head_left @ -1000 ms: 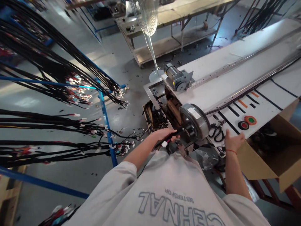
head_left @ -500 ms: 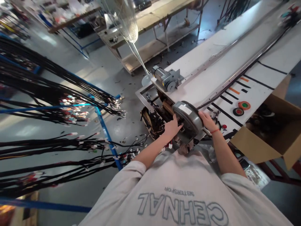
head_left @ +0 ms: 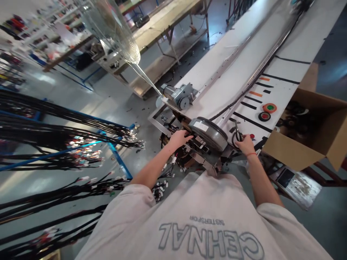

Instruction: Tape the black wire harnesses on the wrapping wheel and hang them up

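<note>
A large round grey disc with a white label sits tilted on the metal machine at the near end of the long white table. My left hand is at the machine's left side, thumb and fingers apart, near the disc's edge; I cannot tell whether it touches the metal. To the right of the disc, my right hand has its fingers on the black-handled scissors, whose blades point away from me. A small red round piece lies close beside that hand.
The white table carries black and orange strips, two tape rolls and a motor unit. An open cardboard box stands right. Black cable bundles hang on blue racks at left. A caged fan stands ahead.
My right hand has left the disc's right edge and moved onto the scissors. My left hand has drawn back leftward from the disc. The view has shifted slightly.
</note>
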Available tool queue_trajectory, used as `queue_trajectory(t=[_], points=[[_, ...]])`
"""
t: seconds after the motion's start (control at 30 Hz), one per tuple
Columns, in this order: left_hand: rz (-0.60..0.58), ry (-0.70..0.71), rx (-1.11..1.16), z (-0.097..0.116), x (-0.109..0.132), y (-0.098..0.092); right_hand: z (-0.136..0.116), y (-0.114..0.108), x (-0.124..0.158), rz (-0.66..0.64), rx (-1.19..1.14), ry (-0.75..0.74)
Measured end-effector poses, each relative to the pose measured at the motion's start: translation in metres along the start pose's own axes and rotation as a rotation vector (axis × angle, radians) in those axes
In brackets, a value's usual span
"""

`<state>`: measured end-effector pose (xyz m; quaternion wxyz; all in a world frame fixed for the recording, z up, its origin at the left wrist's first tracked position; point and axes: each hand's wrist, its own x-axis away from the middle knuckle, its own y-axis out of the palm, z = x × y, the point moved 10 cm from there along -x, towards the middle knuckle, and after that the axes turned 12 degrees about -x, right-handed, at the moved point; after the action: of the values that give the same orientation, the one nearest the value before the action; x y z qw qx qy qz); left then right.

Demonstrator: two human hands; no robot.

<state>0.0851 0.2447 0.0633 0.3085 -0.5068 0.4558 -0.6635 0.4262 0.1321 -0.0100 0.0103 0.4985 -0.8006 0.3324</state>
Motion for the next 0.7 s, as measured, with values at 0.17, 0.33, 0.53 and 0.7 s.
queue_trajectory(t=[0.17, 0.33, 0.53, 0.7], points=[[0.016, 0.02, 0.089, 0.002, 0.003, 0.006, -0.049, 0.042, 0.11, -0.684, -0.679, -0.275], [0.075, -0.032, 0.016, 0.011, 0.02, -0.017, -0.101, 0.167, 0.201, -1.474, -0.863, 0.152], [0.019, 0.034, -0.045, 0.017, 0.021, -0.017, -0.076, 0.185, 0.176, -1.268, -0.679, 0.234], [-0.068, 0.025, -0.038, 0.008, 0.005, 0.016, -0.005, 0.074, 0.095, -0.559, -0.51, 0.046]])
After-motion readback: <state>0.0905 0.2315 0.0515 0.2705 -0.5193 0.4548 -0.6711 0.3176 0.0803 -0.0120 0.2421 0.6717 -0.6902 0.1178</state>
